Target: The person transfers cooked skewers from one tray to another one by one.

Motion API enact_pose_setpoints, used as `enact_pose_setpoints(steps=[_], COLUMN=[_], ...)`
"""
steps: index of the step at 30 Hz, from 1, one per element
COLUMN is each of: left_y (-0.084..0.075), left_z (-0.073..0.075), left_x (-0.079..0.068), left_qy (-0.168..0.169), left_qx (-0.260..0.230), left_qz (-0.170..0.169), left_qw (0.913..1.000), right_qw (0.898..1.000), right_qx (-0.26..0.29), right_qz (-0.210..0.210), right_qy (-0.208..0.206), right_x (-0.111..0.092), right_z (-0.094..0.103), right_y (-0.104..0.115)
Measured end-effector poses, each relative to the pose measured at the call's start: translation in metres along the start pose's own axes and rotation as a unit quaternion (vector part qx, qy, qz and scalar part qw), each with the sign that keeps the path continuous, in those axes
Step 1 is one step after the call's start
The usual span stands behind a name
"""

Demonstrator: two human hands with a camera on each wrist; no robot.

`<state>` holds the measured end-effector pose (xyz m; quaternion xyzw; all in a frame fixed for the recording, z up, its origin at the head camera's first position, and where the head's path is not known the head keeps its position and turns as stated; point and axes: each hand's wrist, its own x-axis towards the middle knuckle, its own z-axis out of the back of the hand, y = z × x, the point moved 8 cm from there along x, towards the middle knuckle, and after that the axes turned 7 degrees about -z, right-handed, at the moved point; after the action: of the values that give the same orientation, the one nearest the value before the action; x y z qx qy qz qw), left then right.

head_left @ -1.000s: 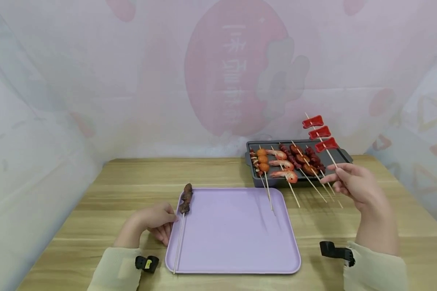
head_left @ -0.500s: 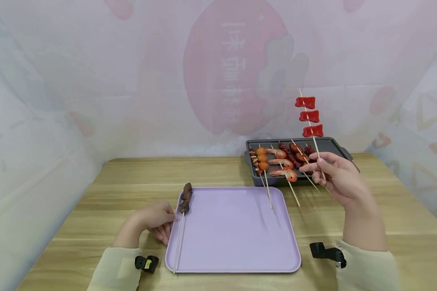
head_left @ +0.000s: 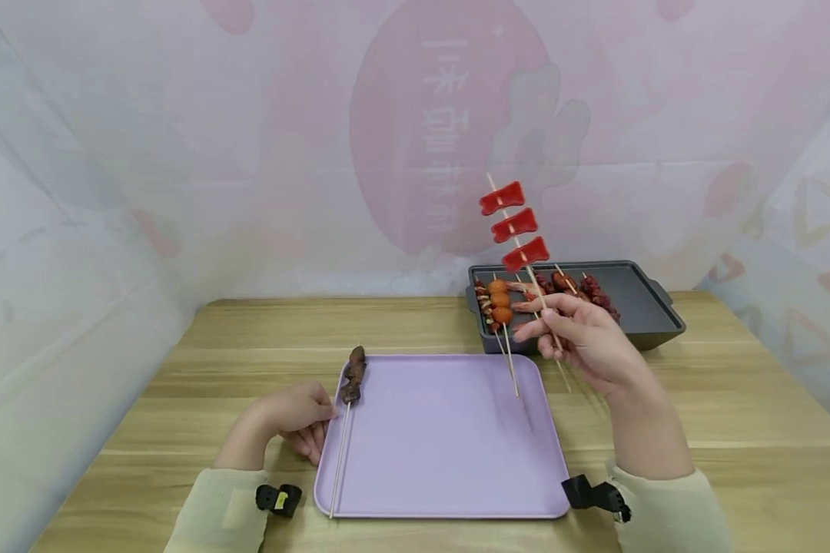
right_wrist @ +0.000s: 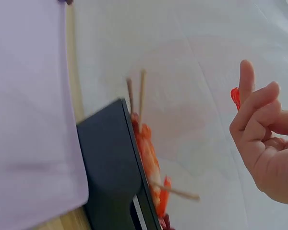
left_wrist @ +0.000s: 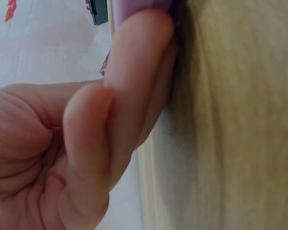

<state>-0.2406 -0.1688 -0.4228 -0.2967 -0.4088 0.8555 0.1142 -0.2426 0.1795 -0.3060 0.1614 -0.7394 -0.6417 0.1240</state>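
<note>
My right hand (head_left: 591,342) pinches the bare lower stick of a skewer (head_left: 515,225) with three red, bone-shaped pieces. It is held up in front of the grill pan, slanting to the upper left. In the right wrist view, the fingers hide most of this skewer. My left hand (head_left: 293,418) holds the left edge of a lilac tray (head_left: 443,445), thumb at the rim and the other fingers curled against its side. Along the tray's left side lies a skewer of dark brown meat chunks (head_left: 353,376), its stick reaching the front rim.
Behind the tray stands a dark grey grill pan (head_left: 639,303). Several skewers rest in its left and middle parts, including orange balls (head_left: 500,302) and shrimp (right_wrist: 149,153). Their sticks jut over the front edge, some above the tray corner. A patterned cloth backdrop (head_left: 290,192) rises behind the table.
My right hand has carried the red skewer up and to the left, from over the pan's right side to near its left part. My left hand and the tray stay put.
</note>
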Motion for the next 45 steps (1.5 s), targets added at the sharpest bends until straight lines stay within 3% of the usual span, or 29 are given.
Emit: enact_pose_setpoints(steps=[8,17,24,29,38,45], left_y=[0.0,0.0,0.002,0.002,-0.004,-0.009], left_z=[0.0,-0.001,0.0,0.001,-0.007,-0.007], left_x=[0.0,-0.001,-0.003,-0.003,0.004,0.004], left_qy=[0.002,0.003,-0.001,-0.005,0.003,0.004], left_qx=[-0.003,-0.002,-0.003,-0.005,-0.01,-0.002], left_qz=[-0.004,-0.009,-0.001,0.005,0.006,0.019], left_qw=[1.0,1.0,1.0,1.0,0.9999,0.9998], right_qw=[0.999,0.994,0.988,0.984,0.975,0.97], right_qx=[0.028,0.015,0.022,-0.001,-0.052,-0.069], right_qz=[-0.032,-0.088,-0.127,-0.165,-0.215,-0.231], right_qy=[0.033,0.061,0.081,0.07,0.036,0.031], right_x=[0.009,0.017,0.02,0.023,0.018,0.018], right_z=[-0.043,-0.091,-0.116,-0.124,-0.115,-0.116], right_y=[-0.012,-0.037,-0.057,-0.07,-0.094,-0.105])
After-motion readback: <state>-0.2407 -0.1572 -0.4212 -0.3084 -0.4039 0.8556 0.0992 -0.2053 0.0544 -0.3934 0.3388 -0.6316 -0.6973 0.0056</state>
